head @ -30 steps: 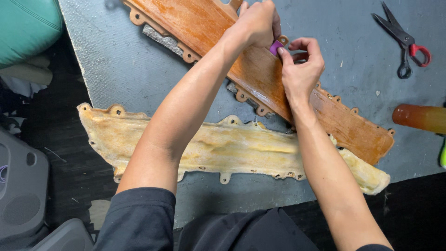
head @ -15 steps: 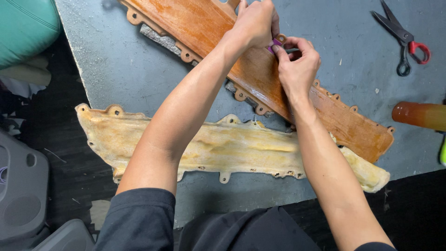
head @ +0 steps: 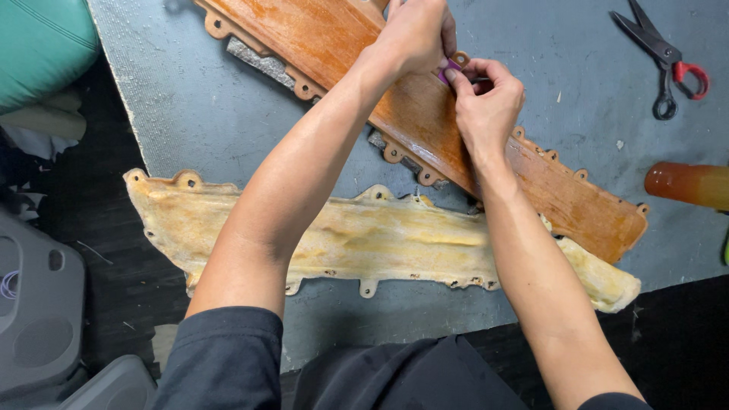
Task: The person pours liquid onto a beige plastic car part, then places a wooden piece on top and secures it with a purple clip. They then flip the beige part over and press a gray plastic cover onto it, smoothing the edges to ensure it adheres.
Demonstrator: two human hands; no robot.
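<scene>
A long glossy orange-brown panel [head: 326, 45] with small bolt tabs along its edges lies slanted across the grey mat [head: 197, 121]. My left hand [head: 416, 34] and my right hand [head: 486, 99] meet over its far edge. Both pinch a small purple piece [head: 446, 70] at one of the tabs; what the piece is stays mostly hidden by my fingers. Nearer to me lies a second long panel [head: 380, 235], pale yellow and rough, also with tabs, under both forearms.
Black scissors with one red handle ring [head: 667, 61] lie at the far right of the mat. An orange cylinder [head: 687, 184] pokes in from the right edge. A teal cushion [head: 42, 45] sits at top left, grey plastic casing [head: 38, 304] at bottom left.
Both hands have stayed at the same tab with only slight finger shifts around the purple piece. The panels have not moved.
</scene>
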